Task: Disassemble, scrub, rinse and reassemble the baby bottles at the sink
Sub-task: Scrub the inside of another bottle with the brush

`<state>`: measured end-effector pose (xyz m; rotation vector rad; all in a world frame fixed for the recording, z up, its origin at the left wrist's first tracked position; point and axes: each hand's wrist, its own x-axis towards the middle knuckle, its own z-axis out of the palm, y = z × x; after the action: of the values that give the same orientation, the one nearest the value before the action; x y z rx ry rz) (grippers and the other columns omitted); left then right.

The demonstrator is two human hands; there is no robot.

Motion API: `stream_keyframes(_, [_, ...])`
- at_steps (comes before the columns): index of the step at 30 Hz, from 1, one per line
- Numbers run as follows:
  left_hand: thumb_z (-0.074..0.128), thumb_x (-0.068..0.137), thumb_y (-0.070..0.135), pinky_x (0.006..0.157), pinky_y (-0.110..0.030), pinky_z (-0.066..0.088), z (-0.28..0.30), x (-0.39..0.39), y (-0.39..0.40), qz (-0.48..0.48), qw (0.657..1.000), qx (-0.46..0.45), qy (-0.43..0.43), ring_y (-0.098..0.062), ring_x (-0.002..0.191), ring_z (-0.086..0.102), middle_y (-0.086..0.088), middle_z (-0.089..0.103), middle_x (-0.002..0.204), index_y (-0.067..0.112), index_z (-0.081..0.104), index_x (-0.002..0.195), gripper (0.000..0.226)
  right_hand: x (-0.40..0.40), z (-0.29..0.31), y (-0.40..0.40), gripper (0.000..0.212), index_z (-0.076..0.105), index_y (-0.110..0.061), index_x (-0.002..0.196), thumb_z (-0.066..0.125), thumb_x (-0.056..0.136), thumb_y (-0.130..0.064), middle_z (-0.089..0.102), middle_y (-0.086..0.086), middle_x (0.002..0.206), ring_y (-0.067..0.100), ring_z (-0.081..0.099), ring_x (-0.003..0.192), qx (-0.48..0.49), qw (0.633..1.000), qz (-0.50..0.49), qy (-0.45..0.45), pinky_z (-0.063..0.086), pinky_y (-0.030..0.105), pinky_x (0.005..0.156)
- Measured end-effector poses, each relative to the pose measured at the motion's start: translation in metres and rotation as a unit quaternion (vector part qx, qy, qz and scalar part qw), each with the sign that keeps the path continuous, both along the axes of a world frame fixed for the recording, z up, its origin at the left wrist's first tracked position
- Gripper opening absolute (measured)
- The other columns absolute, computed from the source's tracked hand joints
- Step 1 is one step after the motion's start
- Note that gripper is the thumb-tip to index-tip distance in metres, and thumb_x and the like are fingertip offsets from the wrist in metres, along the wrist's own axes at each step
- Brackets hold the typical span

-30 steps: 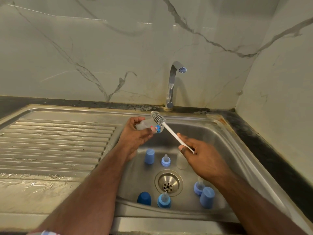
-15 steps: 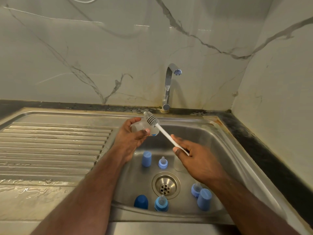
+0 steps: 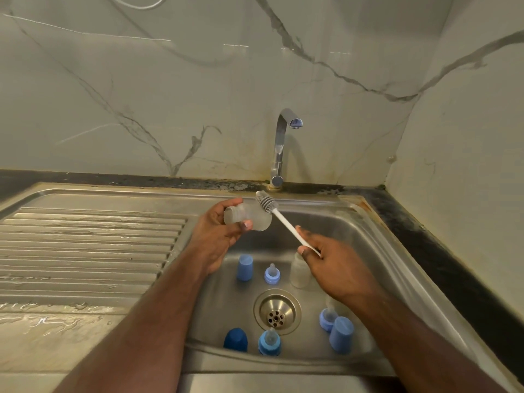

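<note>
While the left hand (image 3: pixel 215 234) is gripping the bottle (image 3: pixel 246 217) sideways, scrubbing is underway.
The right hand (image 3: pixel 326 262) is pinching the brush (image 3: pixel 280 217) handle, bristles lying across the bottle's far side, mouth pointing left.

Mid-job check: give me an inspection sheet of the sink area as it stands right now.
Surface: steel sink, wet drainboard to its left.
Job's things: clear bottle held sideways, brush head against its outside; second clear bottle, light blue caps, dark blue cap and three nipple rings in the basin.
Clutter: nothing seen.
Grippers: left hand grips the bottle; right hand grips the brush handle.
Cables: white cord on the wall, top.
Surroundings: tap, no water running; marble walls.
</note>
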<state>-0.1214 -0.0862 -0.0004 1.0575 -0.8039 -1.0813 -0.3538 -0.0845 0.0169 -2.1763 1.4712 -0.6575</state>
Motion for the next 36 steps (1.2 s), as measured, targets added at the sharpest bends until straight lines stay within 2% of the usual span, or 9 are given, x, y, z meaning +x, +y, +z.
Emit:
stream_keyframes(4, [0.072, 0.082, -0.014, 0.107, -0.052, 0.049, 0.0, 0.0, 0.001, 0.004, 1.0, 0.01, -0.008, -0.029, 0.113, 0.065, -0.011, 0.068, 0.118, 0.021, 0.068, 0.117, 0.05, 0.002, -0.002, 0.013, 0.045, 0.038, -0.05, 0.146, 0.048, 0.103, -0.041, 0.066, -0.017, 0.093, -0.004, 0.057, 0.062, 0.018, 0.999, 0.041, -0.02, 0.044, 0.009, 0.055])
stream_keyframes(10, [0.064, 0.085, -0.02, 0.093, -0.04, 0.06, 0.003, -0.003, 0.006, -0.034, 0.999, -0.001, 0.007, -0.024, 0.107, 0.066, -0.004, 0.061, 0.12, 0.017, 0.065, 0.123, 0.052, -0.002, -0.001, -0.001, 0.05, 0.033, -0.039, 0.153, 0.046, 0.105, -0.039, 0.06, -0.008, 0.135, 0.003, 0.056, 0.089, 0.006, 1.0, -0.004, 0.009, 0.042, 0.012, 0.068])
stream_keyframes(14, [0.061, 0.086, -0.021, 0.093, -0.038, 0.059, 0.001, -0.002, 0.004, -0.037, 0.999, 0.0, 0.023, -0.024, 0.107, 0.068, -0.006, 0.064, 0.12, 0.019, 0.064, 0.119, 0.052, 0.0, -0.004, 0.012, 0.047, 0.037, -0.047, 0.149, 0.048, 0.103, -0.041, 0.065, -0.015, 0.117, 0.01, 0.064, 0.086, 0.017, 0.999, 0.038, -0.025, 0.047, 0.012, 0.067])
stream_keyframes(20, [0.06, 0.085, -0.023, 0.092, -0.035, 0.059, 0.0, -0.002, 0.004, -0.047, 0.999, -0.003, 0.01, -0.023, 0.109, 0.065, -0.005, 0.058, 0.126, 0.019, 0.064, 0.117, 0.053, -0.005, -0.002, -0.002, 0.05, 0.036, -0.037, 0.153, 0.047, 0.104, -0.037, 0.057, -0.008, 0.141, 0.003, 0.053, 0.096, 0.005, 1.0, -0.005, 0.002, 0.039, 0.016, 0.077])
stream_keyframes(29, [0.071, 0.089, -0.004, 0.097, -0.042, 0.057, 0.002, 0.0, 0.001, 0.007, 0.999, 0.021, 0.046, -0.031, 0.112, 0.069, -0.016, 0.064, 0.128, 0.014, 0.061, 0.116, 0.034, -0.002, -0.005, 0.003, 0.047, 0.038, -0.045, 0.149, 0.048, 0.103, -0.043, 0.057, -0.019, 0.139, 0.0, 0.055, 0.079, 0.008, 1.0, 0.029, 0.002, 0.038, 0.004, 0.063])
stream_keyframes(31, [0.073, 0.085, -0.007, 0.092, -0.04, 0.059, 0.001, -0.001, -0.001, 0.022, 0.998, 0.032, 0.039, -0.028, 0.109, 0.07, -0.016, 0.065, 0.125, 0.011, 0.059, 0.123, 0.044, 0.0, -0.003, 0.008, 0.046, 0.038, -0.047, 0.149, 0.045, 0.104, -0.043, 0.061, -0.022, 0.13, -0.004, 0.054, 0.074, 0.005, 0.999, 0.041, -0.001, 0.04, 0.003, 0.06])
stream_keyframes(33, [0.074, 0.081, -0.012, 0.089, -0.037, 0.061, 0.001, -0.001, -0.001, 0.021, 0.998, 0.035, 0.039, -0.03, 0.111, 0.069, -0.019, 0.067, 0.124, 0.006, 0.057, 0.13, 0.055, 0.005, -0.002, 0.015, 0.043, 0.037, -0.048, 0.148, 0.042, 0.105, -0.042, 0.066, -0.021, 0.097, -0.003, 0.052, 0.063, 0.005, 0.998, 0.064, 0.007, 0.04, 0.004, 0.057])
stream_keyframes(34, [0.074, 0.08, -0.013, 0.088, -0.036, 0.061, 0.001, -0.001, 0.0, 0.016, 0.999, 0.034, 0.035, -0.03, 0.111, 0.069, -0.019, 0.067, 0.123, 0.004, 0.057, 0.129, 0.054, 0.006, -0.001, 0.016, 0.043, 0.037, -0.048, 0.148, 0.041, 0.106, -0.042, 0.062, -0.017, 0.082, -0.001, 0.051, 0.059, 0.003, 0.998, 0.067, 0.015, 0.041, 0.006, 0.055])
stream_keyframes(36, [0.073, 0.081, -0.014, 0.088, -0.033, 0.061, 0.003, -0.001, 0.002, 0.008, 0.999, 0.028, 0.019, -0.028, 0.11, 0.069, -0.017, 0.068, 0.117, 0.006, 0.062, 0.12, 0.045, 0.004, 0.0, 0.008, 0.043, 0.037, -0.045, 0.149, 0.039, 0.106, -0.041, 0.058, -0.011, 0.074, 0.003, 0.052, 0.057, -0.006, 0.999, 0.04, 0.027, 0.04, 0.011, 0.05])
